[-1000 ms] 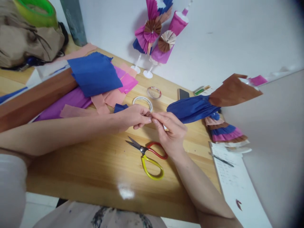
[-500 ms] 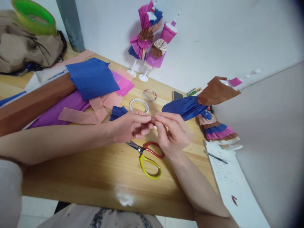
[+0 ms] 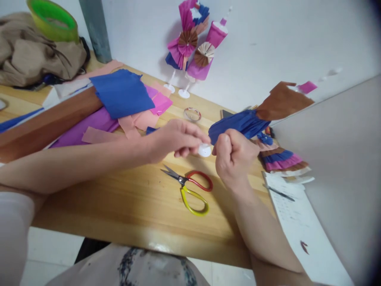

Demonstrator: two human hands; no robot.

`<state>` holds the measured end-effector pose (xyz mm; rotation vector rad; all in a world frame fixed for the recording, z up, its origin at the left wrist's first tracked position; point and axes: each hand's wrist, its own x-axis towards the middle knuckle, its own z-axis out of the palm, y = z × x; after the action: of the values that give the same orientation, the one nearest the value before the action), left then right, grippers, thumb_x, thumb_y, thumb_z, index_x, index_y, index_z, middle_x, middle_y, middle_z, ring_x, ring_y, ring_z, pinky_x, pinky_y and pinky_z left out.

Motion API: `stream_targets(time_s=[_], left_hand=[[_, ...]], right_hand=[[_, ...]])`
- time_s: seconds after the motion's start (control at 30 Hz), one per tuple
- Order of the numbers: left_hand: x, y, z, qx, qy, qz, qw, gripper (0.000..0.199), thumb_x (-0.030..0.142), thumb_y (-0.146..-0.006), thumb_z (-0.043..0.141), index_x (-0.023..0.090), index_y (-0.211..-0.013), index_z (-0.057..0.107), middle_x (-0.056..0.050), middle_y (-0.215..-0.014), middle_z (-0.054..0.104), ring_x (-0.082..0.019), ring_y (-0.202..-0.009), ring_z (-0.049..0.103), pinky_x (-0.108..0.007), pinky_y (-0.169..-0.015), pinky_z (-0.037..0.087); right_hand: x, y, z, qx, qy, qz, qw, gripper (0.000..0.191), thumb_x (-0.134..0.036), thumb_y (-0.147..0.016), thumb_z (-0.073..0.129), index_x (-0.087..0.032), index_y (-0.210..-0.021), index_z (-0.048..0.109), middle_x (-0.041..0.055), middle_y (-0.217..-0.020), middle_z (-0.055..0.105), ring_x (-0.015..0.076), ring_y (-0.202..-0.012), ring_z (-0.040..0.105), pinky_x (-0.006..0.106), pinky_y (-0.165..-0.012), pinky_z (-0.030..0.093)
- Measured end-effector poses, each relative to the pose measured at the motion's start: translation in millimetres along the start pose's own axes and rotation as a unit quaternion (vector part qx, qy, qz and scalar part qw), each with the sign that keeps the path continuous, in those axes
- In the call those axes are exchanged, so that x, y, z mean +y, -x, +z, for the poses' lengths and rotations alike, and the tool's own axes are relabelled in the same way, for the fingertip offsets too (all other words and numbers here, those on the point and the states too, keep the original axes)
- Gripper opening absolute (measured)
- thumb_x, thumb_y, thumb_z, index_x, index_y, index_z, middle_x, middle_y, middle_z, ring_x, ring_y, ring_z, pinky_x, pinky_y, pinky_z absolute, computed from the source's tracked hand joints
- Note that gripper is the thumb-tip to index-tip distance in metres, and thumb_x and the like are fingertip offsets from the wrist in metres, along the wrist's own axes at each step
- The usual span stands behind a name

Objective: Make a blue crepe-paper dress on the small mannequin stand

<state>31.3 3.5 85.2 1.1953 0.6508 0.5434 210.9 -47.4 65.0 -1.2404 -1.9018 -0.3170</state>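
My left hand (image 3: 186,139) has its thumb and fingers pinched together above a white round stand base (image 3: 204,151). A small pale, see-through bit shows at its fingertips, too blurred to name. To the right, my right hand (image 3: 235,157) is closed in a fist, and what it holds, if anything, is hidden. Just behind the fist leans a small dress form with a blue pleated paper skirt (image 3: 235,125) and a brown paper top (image 3: 282,102). Below the hands, scissors (image 3: 181,180) with one red and one yellow handle lie partly spread on the wooden table (image 3: 119,214).
Blue paper (image 3: 122,93), a brown roll (image 3: 53,123) and peach strips lie at the left. Two dressed forms (image 3: 187,43) stand by the wall. A tape roll (image 3: 192,114) sits beyond my hands. At the right are a layered paper skirt (image 3: 282,159) and a pen (image 3: 279,192) on white paper.
My hands, with fingertips together before, have moved apart, and the right one has curled into a fist. The white base now shows between them. The whole view has shifted slightly.
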Motion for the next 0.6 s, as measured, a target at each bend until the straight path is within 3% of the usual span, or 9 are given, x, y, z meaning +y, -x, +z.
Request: stream_targets(time_s=[0.1,0.23,0.37,0.47,0.6], left_hand=[[16.0,-4.3,-10.9,0.066,-0.001,0.041,0.997,0.015,-0.001,-0.078,0.057,0.011,-0.076,0.066,0.002,-0.053,0.056,-0.003,-0.040,0.042,-0.018,-0.039,0.026],[28.9,-2.7,-19.8,0.103,-0.012,0.067,0.992,0.015,-0.001,-0.080,0.057,0.010,-0.074,0.064,0.002,-0.054,0.055,-0.003,-0.040,0.041,-0.019,-0.040,0.024],[31.3,0.6,-18.7,0.098,-0.038,0.062,0.992,0.018,-0.002,-0.085,0.051,0.009,-0.078,0.063,0.003,-0.054,0.055,-0.004,-0.041,0.041,-0.020,-0.042,0.022],[30.2,1.3,-16.1,0.083,-0.062,0.047,0.994,0.020,-0.003,-0.087,0.048,0.008,-0.081,0.063,0.004,-0.053,0.054,-0.003,-0.041,0.041,-0.020,-0.044,0.024],[27.6,-0.1,-15.1,0.063,-0.079,0.036,0.994,0.018,-0.002,-0.088,0.050,0.008,-0.082,0.063,0.004,-0.053,0.052,-0.001,-0.040,0.040,-0.020,-0.044,0.024]], right_hand=[[-7.5,1.4,-1.0,-0.072,-0.073,0.049,0.993,0.045,-0.031,-0.102,0.039,-0.023,-0.058,0.038,-0.0045,-0.052,0.038,0.0114,-0.047,0.036,0.029,-0.052,0.029],[-20.9,6.2,6.8,-0.201,-0.174,0.012,0.964,0.037,-0.029,-0.100,0.039,-0.022,-0.064,0.041,-0.0026,-0.061,0.043,0.0124,-0.056,0.042,0.027,-0.057,0.034],[-31.5,16.3,20.3,-0.332,-0.201,-0.049,0.920,0.021,-0.022,-0.097,0.042,-0.020,-0.077,0.046,0.0004,-0.075,0.049,0.0142,-0.066,0.047,0.027,-0.062,0.038],[-34.9,23.6,27.2,-0.418,-0.178,-0.087,0.887,0.019,-0.019,-0.098,0.045,-0.019,-0.080,0.051,0.0018,-0.081,0.052,0.0139,-0.067,0.047,0.027,-0.062,0.037],[-35.5,30.0,32.2,-0.429,-0.141,-0.122,0.884,0.019,-0.015,-0.097,0.050,-0.018,-0.079,0.057,0.0030,-0.085,0.057,0.0138,-0.069,0.050,0.027,-0.060,0.035]])
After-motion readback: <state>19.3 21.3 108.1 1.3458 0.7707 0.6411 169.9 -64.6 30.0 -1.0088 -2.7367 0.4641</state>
